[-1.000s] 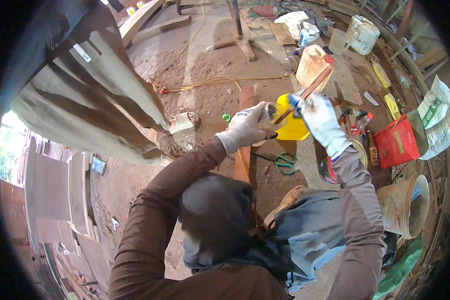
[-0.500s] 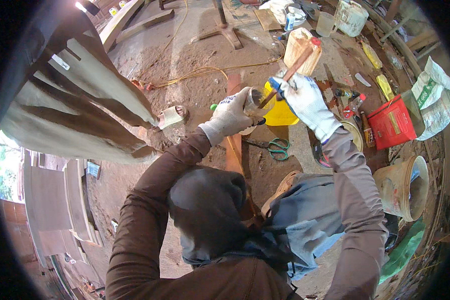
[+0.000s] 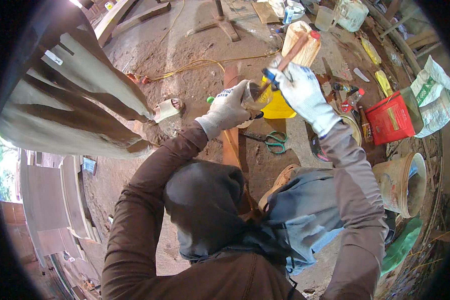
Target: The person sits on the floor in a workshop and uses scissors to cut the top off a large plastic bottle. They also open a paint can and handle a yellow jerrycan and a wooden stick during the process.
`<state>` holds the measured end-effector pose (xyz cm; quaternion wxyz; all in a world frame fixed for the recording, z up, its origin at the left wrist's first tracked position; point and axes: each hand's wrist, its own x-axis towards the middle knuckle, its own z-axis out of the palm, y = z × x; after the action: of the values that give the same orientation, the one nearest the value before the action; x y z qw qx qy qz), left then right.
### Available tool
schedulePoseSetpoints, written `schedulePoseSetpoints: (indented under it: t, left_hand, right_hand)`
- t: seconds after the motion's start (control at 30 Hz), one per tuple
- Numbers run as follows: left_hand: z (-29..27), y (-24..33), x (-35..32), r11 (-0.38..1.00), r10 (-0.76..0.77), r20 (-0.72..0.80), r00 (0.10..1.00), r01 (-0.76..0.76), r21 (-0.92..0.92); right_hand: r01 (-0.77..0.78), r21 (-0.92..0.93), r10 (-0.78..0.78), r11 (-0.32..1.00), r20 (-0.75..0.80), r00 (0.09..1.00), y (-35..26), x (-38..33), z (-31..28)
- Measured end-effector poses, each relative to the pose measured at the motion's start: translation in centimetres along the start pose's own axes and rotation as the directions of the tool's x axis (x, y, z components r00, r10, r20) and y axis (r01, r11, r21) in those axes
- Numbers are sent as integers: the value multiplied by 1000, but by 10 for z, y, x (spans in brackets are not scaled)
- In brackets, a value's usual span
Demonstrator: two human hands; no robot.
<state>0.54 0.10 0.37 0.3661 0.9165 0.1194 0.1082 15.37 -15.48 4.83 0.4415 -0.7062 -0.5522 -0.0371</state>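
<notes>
My left hand [image 3: 228, 108], in a white knit work glove, is closed around a small clear plastic cup [image 3: 257, 102] tilted toward the right. In my right hand [image 3: 301, 92], also gloved, is a flat brown wooden stick [image 3: 296, 49]. Its lower end reaches into the mouth of the cup; what the cup contains is hard to make out. Just below and behind the cup stands a bright yellow container [image 3: 280, 107]. Green-handled scissors [image 3: 275, 142] lie on the ground nearer to me, beside a long reddish-brown board [image 3: 230, 150].
At the left stands another person in pale trousers [image 3: 75, 120] and sandals. A stained jug [image 3: 305, 42] with a red cap is beyond my right hand. On the right are a red tin [image 3: 387, 120], a white sack [image 3: 437, 97] and a dirty bucket [image 3: 392, 182]. A yellow cord [image 3: 200, 62] crosses the floor.
Both hands have shifted slightly, the right one a little up and left, while the stick's lower end stays in the cup. The whole view has moved slightly.
</notes>
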Motion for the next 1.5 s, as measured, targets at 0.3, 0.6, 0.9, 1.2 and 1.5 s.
schedulePoseSetpoints:
  t: [0.3, 0.6, 0.9, 1.2, 1.5]
  left_hand:
    - [5, -5, 1, 998, 42, -45, 998, -44, -42]
    - [3, 0, -1, 1000, 22, -39, 999, -22, -1]
    - [7, -11, 0, 1000, 26, -41, 999, -27, -10]
    - [2, -4, 3, 999, -11, -66, 998, 13, 37]
    - [-4, -14, 10, 986, 83, -169, 982, -105, -126]
  right_hand:
    - [-26, -69, 28, 997, 22, 999, -2, 1, -2]
    - [-135, -37, 135, 990, -5, 991, -1, 9, 0]
    - [-127, -239, 145, 963, 58, 988, -14, 5, -4]
    - [-266, 129, 272, 955, -30, 962, 9, 4, -23]
    - [295, -291, -349, 910, -152, 925, -22, -10, -74]
